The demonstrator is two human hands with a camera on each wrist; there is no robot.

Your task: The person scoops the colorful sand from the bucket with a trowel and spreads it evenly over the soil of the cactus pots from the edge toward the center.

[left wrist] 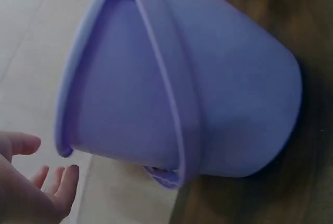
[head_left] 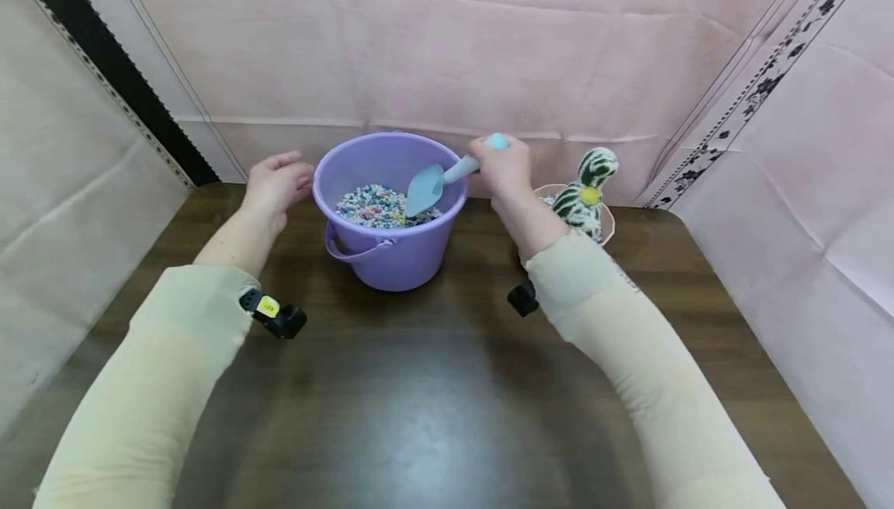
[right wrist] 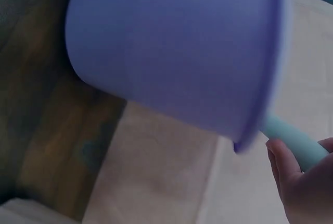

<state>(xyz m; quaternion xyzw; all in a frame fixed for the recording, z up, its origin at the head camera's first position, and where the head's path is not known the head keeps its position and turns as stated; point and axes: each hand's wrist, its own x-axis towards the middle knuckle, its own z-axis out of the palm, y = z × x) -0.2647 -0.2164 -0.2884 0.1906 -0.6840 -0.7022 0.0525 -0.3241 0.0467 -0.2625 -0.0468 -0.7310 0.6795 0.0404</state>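
A purple bucket [head_left: 401,257] stands upright on the table, its handle [head_left: 349,253] hanging down the front left side. Small multicoloured beads [head_left: 380,208] lie inside it. My right hand [head_left: 504,170] grips the handle of a light blue toy shovel [head_left: 426,189] above the bucket's right rim. The shovel's blade slants down inside the bucket, over the beads; whether it touches them I cannot tell. In the right wrist view the fingers [right wrist: 283,164] curl round that handle. To the left, my left hand [left wrist: 31,190] is beside the rim, fingers loosely spread, holding nothing.
Right of the bucket stands a pale pot [head_left: 609,226] with a green-and-white fuzzy plant figure [head_left: 587,191] bearing a yellow flower; my right forearm partly covers it. Pinkish cloth [head_left: 433,51] hangs behind the dark wooden table [head_left: 419,400], and more cloth hangs at both sides.
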